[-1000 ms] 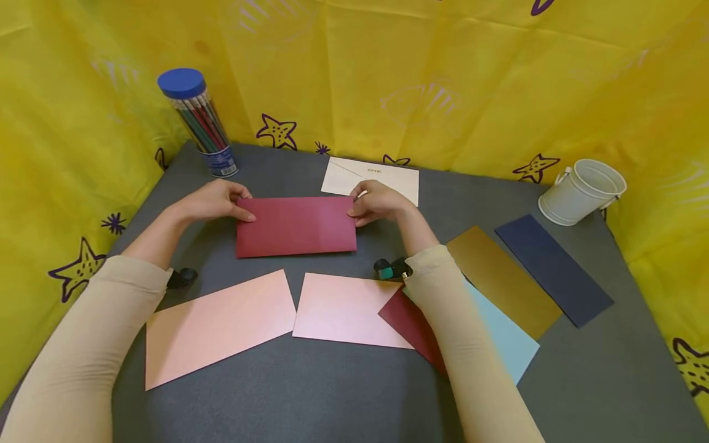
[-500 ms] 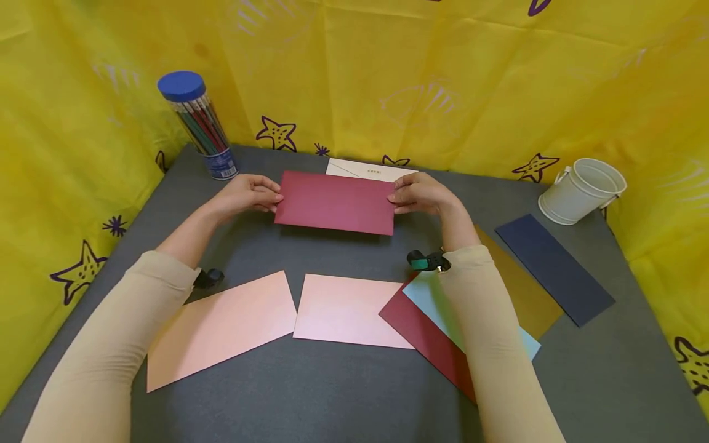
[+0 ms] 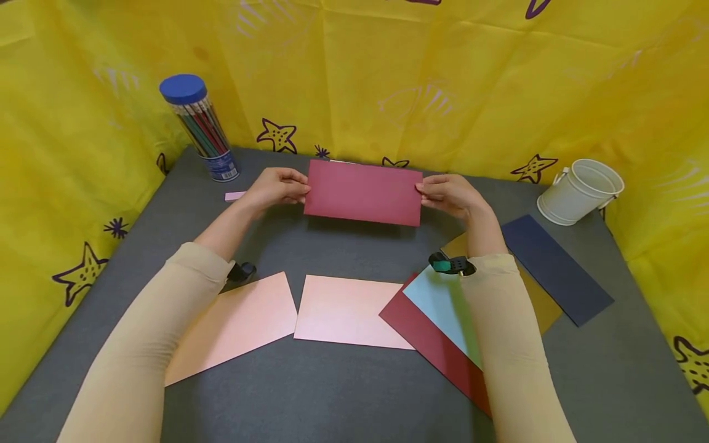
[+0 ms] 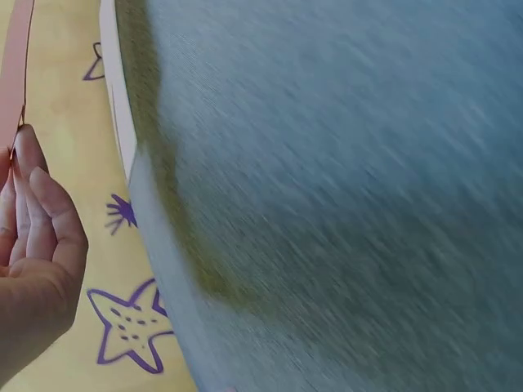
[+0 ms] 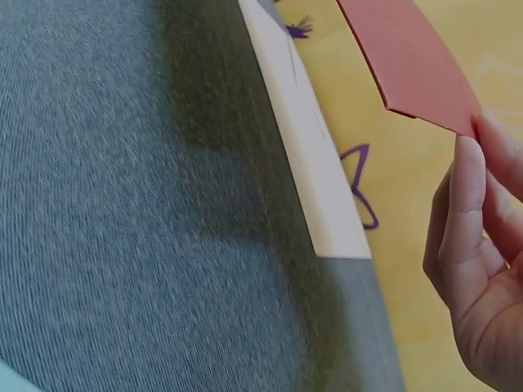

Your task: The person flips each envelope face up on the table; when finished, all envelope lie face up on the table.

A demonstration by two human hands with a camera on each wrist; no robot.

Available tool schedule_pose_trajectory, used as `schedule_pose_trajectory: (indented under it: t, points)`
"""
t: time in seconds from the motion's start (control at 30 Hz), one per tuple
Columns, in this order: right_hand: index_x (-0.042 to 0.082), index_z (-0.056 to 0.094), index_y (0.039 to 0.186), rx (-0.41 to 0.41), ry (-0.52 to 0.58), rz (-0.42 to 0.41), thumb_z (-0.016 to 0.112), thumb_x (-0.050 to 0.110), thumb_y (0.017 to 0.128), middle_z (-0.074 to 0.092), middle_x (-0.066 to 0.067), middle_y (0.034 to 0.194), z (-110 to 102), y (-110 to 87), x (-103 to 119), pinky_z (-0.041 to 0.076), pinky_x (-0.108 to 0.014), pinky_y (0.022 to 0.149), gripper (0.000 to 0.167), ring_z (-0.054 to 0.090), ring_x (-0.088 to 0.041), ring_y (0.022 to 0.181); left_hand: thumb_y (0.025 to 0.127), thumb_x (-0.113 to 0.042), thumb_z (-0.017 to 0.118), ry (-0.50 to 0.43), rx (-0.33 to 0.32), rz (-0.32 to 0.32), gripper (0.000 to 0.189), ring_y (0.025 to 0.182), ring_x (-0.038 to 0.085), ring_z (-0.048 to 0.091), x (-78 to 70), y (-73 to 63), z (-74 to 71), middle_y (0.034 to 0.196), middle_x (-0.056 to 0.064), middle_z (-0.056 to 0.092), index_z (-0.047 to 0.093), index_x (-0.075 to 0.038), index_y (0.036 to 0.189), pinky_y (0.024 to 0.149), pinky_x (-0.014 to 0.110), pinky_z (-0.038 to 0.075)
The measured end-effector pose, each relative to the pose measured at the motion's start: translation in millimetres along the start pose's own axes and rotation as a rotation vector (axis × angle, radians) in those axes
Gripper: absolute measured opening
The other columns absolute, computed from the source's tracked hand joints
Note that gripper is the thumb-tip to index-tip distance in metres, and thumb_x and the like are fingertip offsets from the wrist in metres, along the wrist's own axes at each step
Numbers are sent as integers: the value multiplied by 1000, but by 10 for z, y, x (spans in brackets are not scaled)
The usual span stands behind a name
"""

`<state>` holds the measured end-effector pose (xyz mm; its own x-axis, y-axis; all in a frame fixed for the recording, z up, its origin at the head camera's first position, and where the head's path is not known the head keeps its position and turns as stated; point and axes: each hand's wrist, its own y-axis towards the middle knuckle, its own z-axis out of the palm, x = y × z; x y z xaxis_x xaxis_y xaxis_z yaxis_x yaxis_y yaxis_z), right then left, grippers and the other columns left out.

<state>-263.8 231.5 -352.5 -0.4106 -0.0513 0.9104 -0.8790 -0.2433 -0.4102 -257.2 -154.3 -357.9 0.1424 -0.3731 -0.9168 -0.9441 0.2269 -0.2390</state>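
A dark red envelope [image 3: 362, 194] is held level-wise in the air over the far part of the table, its wide face toward the head camera. My left hand [image 3: 279, 186] pinches its left edge between thumb and fingers. At the opposite short edge, my right hand [image 3: 450, 194] pinches it the same way. In the right wrist view the envelope's corner [image 5: 417, 73] is between thumb and fingertips, apart from the table. Behind it lies a white envelope [image 5: 306, 171], almost wholly hidden in the head view.
Two pink envelopes [image 3: 349, 311] lie in front. To their right overlap another dark red envelope [image 3: 437, 344], a light blue one [image 3: 437, 298] and a gold one [image 3: 540, 295], beside a navy one [image 3: 556, 271]. A pencil tub [image 3: 205, 129] and white bucket [image 3: 578, 191] stand behind.
Both hands have raised the dark red envelope and carried it right and away, so it now covers most of the white envelope. A small pink block has come into view by the left wrist.
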Motion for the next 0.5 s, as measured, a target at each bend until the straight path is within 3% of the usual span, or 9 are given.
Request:
schedule_pose_trajectory:
  t: [0.13, 0.37, 0.5]
  points:
    - [14, 73, 90, -9, 55, 0, 66, 13, 93, 72, 1, 82, -105, -48, -1, 60, -21, 72, 7, 69, -12, 71, 93, -23, 68, 8, -43, 35, 33, 71, 7, 67, -71, 73, 80, 75, -12, 68, 66, 0, 116, 77, 25, 59]
    - [16, 72, 89, -27, 82, -8, 66, 15, 93, 71, 3, 80, -193, -116, 23, 59, -19, 70, 8, 67, -13, 68, 93, -24, 69, 0, -93, 53, 30, 82, 11, 66, -150, 133, 160, 80, -14, 67, 68, -3, 114, 96, 41, 56]
    - [15, 71, 87, -24, 110, -18, 65, 13, 94, 70, 2, 77, -201, -124, 29, 59, -20, 69, 9, 67, -13, 67, 92, -23, 70, -25, -129, 69, 29, 78, 11, 64, -179, 132, 194, 77, -15, 65, 68, -3, 114, 88, 34, 57]
